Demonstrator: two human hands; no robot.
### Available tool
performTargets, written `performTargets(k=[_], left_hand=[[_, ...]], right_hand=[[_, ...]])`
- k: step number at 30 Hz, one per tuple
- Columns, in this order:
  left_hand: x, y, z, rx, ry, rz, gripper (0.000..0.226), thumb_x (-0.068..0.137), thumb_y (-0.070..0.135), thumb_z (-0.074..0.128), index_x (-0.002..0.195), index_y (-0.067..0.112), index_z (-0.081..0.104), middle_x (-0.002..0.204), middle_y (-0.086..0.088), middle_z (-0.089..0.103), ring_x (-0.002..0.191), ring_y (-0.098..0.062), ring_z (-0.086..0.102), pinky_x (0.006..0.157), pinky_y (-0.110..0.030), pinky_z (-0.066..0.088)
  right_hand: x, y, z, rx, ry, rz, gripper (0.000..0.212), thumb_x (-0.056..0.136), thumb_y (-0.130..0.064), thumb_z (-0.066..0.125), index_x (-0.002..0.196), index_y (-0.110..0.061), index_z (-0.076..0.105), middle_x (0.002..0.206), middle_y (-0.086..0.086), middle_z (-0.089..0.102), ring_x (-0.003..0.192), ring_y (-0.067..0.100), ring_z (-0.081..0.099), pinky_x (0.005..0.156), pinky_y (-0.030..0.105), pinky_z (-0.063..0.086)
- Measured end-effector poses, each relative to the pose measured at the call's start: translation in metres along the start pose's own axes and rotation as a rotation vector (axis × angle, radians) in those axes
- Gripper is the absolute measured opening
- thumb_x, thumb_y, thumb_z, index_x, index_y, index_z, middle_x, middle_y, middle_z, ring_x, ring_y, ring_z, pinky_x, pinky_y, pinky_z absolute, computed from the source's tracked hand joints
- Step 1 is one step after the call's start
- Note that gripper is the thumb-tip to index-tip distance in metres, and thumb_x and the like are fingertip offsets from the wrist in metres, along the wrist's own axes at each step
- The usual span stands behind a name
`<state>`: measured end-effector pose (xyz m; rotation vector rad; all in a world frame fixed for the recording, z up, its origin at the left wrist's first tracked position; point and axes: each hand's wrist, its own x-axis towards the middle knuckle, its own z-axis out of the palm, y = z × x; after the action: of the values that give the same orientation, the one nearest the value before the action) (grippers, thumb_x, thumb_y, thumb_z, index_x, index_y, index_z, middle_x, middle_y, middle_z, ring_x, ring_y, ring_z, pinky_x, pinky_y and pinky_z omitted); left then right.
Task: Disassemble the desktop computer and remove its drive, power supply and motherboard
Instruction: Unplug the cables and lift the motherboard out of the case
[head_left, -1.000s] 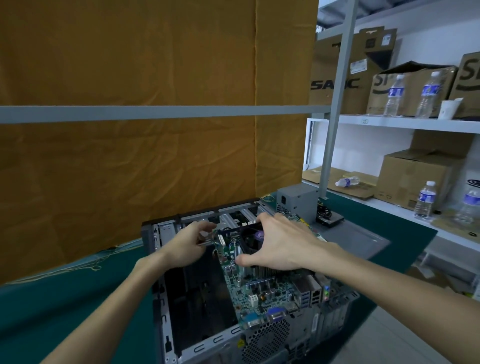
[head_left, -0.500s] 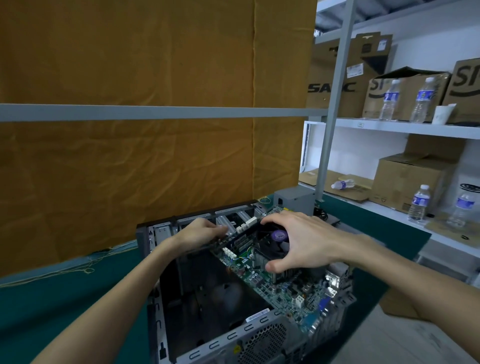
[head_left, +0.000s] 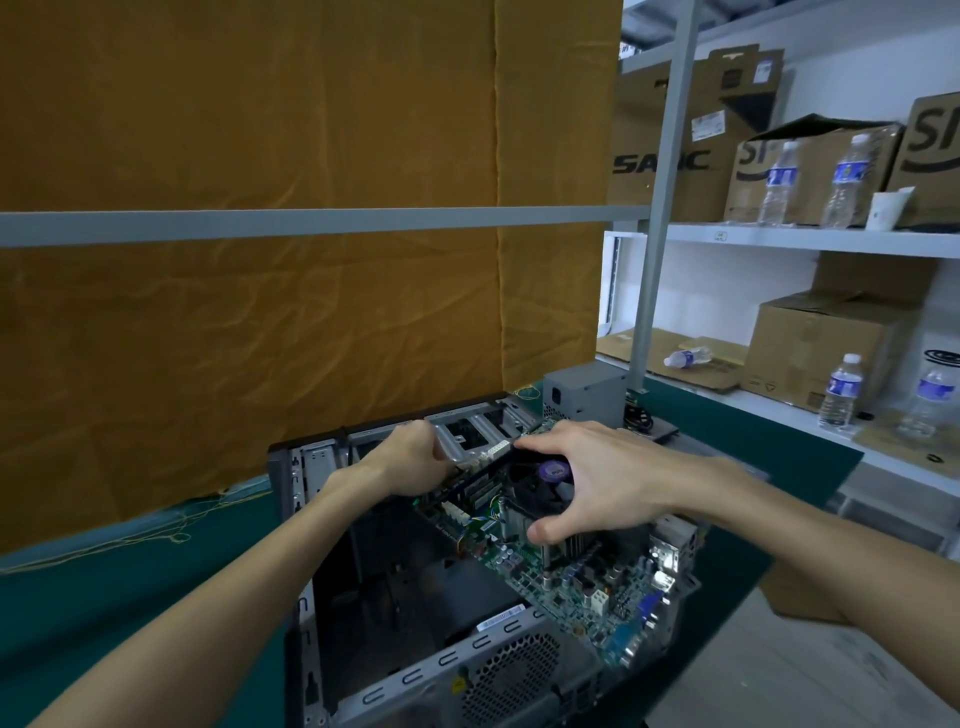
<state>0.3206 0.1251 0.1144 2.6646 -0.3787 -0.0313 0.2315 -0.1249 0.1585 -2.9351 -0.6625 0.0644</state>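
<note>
Both hands are gripping the motherboard (head_left: 566, 566): the left hand (head_left: 410, 460) at its far edge, the right hand (head_left: 597, 480) around the cooler, tilted over the open case (head_left: 415, 675). The case is lying on a green table (head_left: 78, 613), with an orange curtain (head_left: 285, 312) far behind and shelves (head_left: 831, 241) of boxes standing at right.

Green motherboard (head_left: 566, 566) tilted, half out of open case (head_left: 332, 639).

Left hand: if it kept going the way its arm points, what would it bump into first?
Probably the grey metal drive cage just beyond the left hand, which grips the motherboard edge; depth is hard to judge.
</note>
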Motion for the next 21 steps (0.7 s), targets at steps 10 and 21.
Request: performTargets(k=[10, 21], left_hand=[[-0.006, -0.005, -0.009, -0.043, -0.015, 0.108, 0.052, 0.102, 0.047, 0.054, 0.069, 0.007, 0.06, 0.05, 0.003, 0.045, 0.041, -0.012, 0.034, 0.046, -0.023, 0.03], [-0.009, 0.01, 0.011, -0.236, -0.004, 0.261, 0.023, 0.101, 0.027, 0.062, 0.115, 0.017, 0.077, 0.114, 0.009, 0.073, 0.101, 0.001, 0.065, 0.085, -0.019, 0.049]], right_hand=[[-0.007, 0.018, -0.003, 0.08, -0.001, -0.055, 0.093, 0.059, -0.078, 0.073, 0.14, -0.053, 0.033, 0.138, -0.017, 0.048, 0.121, 0.009, 0.048, 0.097, 0.037, 0.049], [-0.011, 0.016, -0.022, 0.058, -0.257, 0.038, 0.128, 0.075, -0.074, 0.071, 0.162, -0.023, -0.009, 0.171, -0.003, 0.002, 0.153, 0.018, 0.018, 0.12, 0.031, 0.027]])
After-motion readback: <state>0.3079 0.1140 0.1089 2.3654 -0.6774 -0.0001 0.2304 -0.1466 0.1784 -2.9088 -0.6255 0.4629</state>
